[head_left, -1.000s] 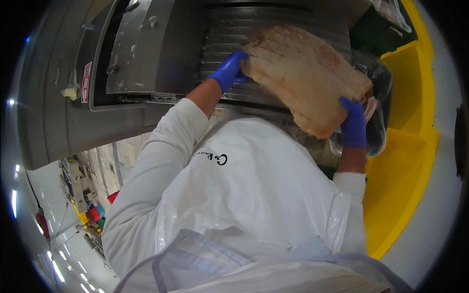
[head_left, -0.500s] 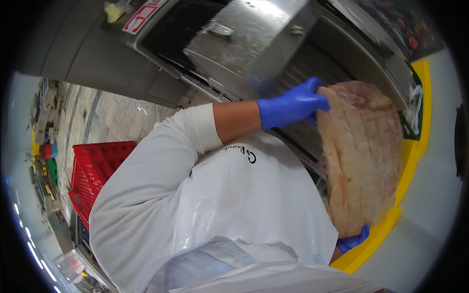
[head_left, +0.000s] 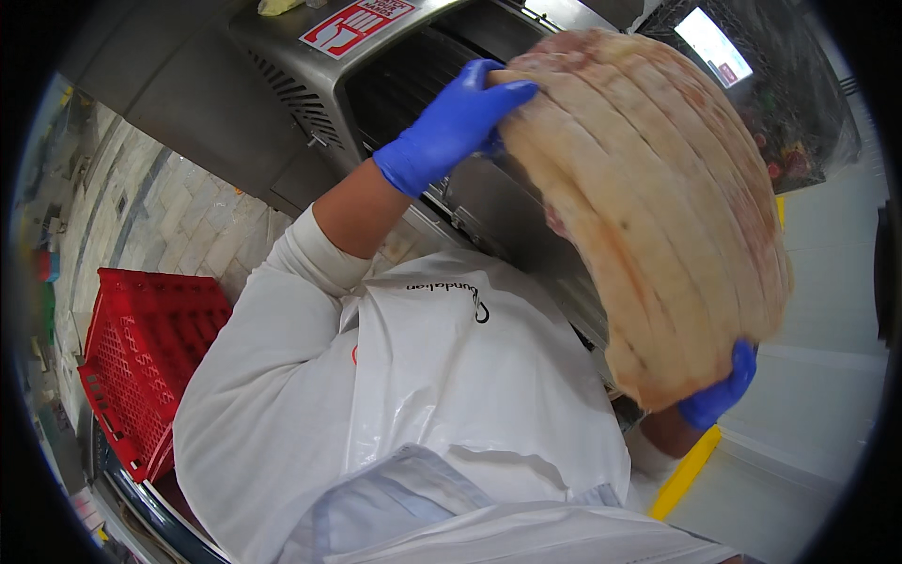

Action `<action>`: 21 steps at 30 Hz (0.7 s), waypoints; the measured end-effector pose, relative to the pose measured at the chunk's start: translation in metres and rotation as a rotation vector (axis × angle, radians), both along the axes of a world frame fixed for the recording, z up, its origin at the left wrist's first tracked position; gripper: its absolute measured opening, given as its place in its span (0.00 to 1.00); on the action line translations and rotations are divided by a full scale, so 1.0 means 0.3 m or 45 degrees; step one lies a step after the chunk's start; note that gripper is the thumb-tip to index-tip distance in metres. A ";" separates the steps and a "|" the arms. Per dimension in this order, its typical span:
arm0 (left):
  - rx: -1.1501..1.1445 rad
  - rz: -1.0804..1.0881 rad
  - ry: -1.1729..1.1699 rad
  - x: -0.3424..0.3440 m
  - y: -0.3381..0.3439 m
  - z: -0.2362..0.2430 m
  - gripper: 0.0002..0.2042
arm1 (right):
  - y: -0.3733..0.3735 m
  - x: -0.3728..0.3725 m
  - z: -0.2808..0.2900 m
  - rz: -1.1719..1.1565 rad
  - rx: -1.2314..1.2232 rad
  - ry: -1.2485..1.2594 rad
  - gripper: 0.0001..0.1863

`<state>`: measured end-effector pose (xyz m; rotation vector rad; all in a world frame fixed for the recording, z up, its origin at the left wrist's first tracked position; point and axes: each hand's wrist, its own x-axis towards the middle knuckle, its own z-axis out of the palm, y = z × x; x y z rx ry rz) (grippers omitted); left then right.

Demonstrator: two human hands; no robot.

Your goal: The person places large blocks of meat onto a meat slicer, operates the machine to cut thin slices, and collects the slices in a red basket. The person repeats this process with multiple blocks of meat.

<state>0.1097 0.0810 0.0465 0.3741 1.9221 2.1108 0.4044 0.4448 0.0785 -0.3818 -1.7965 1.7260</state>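
Observation:
A large slab of pale, fatty meat (head_left: 639, 207) with long scored lines fills the right of the view, raised over a stainless machine (head_left: 329, 103) with a dark, open channel. My left hand (head_left: 456, 127), in a blue glove, grips the slab's upper left edge, thumb on top and fingers partly hidden behind it. At the slab's lower right end my right hand (head_left: 716, 385), also blue-gloved, is curled round the edge, partly covered by the meat. A red and white hand-warning label (head_left: 343, 28) is stuck on the machine's housing beside my left hand.
A plastic-covered control screen (head_left: 714, 52) stands at the upper right. A red perforated crate (head_left: 141, 357) is at my left, on or near the tiled floor (head_left: 178, 207). A yellow edge (head_left: 686, 470) runs along the lower right, beside a pale wall (head_left: 817, 282).
My hands have turned the slab from crosswise to more upright and, since the middle frame, raised it in view. The view has swung, showing the screen and more of the red crate.

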 end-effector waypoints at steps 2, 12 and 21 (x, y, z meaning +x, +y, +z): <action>-0.023 0.125 -0.024 -0.072 -0.061 -0.076 0.30 | -0.105 -0.194 0.073 0.144 -0.208 0.070 0.30; 0.455 0.453 -0.504 -0.294 -0.247 -0.669 0.29 | -0.496 -0.929 0.148 0.727 0.119 -0.407 0.31; -0.395 1.118 -0.205 -0.354 -0.214 -0.817 0.37 | -0.444 -1.184 -0.012 1.011 0.653 -0.487 0.26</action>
